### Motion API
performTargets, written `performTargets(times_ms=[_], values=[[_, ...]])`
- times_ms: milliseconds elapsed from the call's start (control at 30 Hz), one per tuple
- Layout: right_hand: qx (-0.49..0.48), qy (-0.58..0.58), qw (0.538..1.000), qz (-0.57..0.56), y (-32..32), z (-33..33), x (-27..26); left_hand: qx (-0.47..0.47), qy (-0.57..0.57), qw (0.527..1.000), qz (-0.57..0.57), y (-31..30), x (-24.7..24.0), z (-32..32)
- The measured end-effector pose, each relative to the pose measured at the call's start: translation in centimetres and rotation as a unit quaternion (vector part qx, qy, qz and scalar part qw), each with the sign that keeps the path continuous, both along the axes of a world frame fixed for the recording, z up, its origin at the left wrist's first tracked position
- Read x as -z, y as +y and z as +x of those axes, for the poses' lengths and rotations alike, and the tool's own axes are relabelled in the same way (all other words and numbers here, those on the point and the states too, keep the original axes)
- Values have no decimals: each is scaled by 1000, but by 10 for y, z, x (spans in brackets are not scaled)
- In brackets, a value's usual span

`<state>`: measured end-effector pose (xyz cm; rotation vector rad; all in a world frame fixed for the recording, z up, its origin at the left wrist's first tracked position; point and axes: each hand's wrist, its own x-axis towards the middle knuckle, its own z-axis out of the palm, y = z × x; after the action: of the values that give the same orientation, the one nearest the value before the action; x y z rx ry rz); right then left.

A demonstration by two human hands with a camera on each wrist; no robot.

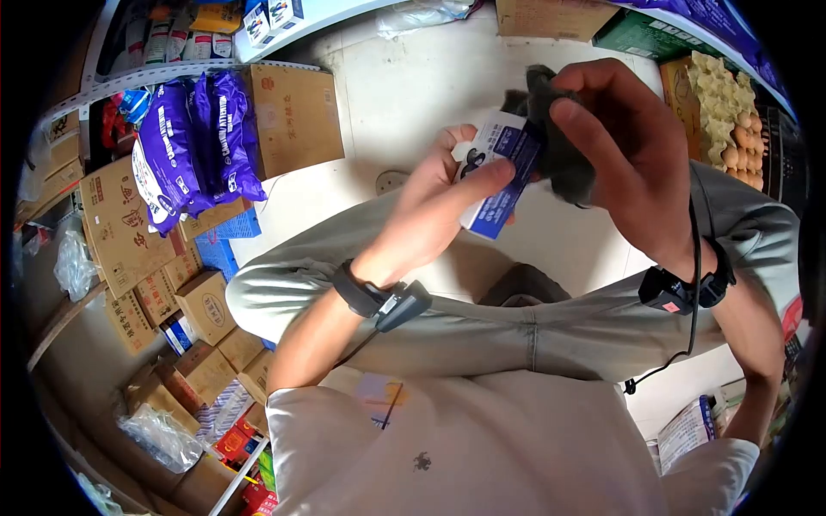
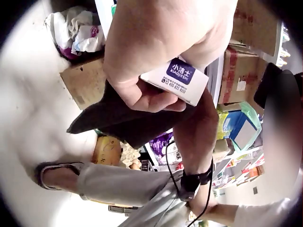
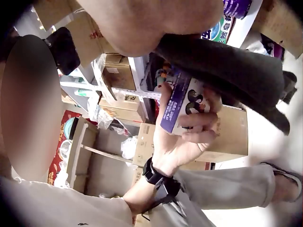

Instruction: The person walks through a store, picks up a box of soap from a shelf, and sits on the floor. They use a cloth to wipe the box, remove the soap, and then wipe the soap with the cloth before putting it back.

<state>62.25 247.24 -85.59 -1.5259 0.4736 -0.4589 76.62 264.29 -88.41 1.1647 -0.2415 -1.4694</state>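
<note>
In the head view my left hand (image 1: pixel 422 211) grips a small white and blue carton (image 1: pixel 509 168), thumb across its blue side. Printed characters and a dark picture show on the carton (image 3: pixel 191 101) in the right wrist view, and its end panel (image 2: pixel 177 78) faces the left wrist camera. A dark grey cloth (image 1: pixel 566 159) is pinched between the thumb and fingers of my right hand (image 1: pixel 624 142). The cloth (image 3: pixel 232 71) hangs right beside the carton and overlaps it in the right wrist view. Part of the carton is hidden behind my left fingers.
Purple bags (image 1: pixel 202 142) lean by a cardboard box (image 1: pixel 297 120) at the left, with more cartons (image 1: pixel 129 219) stacked nearby. Egg trays (image 1: pixel 718 86) with eggs stand at the right. A white shelf edge (image 1: pixel 314 19) runs along the back. Below the hands are the person's legs (image 1: pixel 447 331).
</note>
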Motion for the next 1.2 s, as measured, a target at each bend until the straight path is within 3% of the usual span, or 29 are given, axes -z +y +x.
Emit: performTargets(times_ms=[67,167,367,467,533,633,700,833,900,933,1000,1067,1200], values=[[-4,2,1000,-15,0,0,0,4,-86,996,22,1,2,-3],[-1,14,1000,-26,4,2,6,-18,-65,998,-2,-1,3,-5],[21,31,998,-54,20,1,23,-32,-148,988,-9,-4,4,-9],[-4,45,998,-37,25,-2,18,-32,-97,995,-7,-2,1,-8],[-11,24,999,-47,30,-4,22,-84,-97,992,-2,-6,1,-12],[-83,45,988,-121,33,-8,9,-98,-109,989,20,-7,5,-4],[-105,-4,985,-139,41,-7,16,-104,-90,990,33,-7,5,-2],[-129,-41,981,-141,42,-2,23,-151,35,987,49,-6,3,3],[-121,-33,984,-129,37,0,21,-153,-4,986,69,0,16,6],[-113,-18,987,-111,34,1,17,-141,-81,983,84,3,31,9],[-75,1,994,-78,30,1,13,-169,-61,977,111,-4,21,14],[-25,10,999,-45,28,1,13,-248,137,949,137,-3,-2,25],[-89,-34,974,-204,20,-4,8,-210,114,965,111,1,-3,24]])
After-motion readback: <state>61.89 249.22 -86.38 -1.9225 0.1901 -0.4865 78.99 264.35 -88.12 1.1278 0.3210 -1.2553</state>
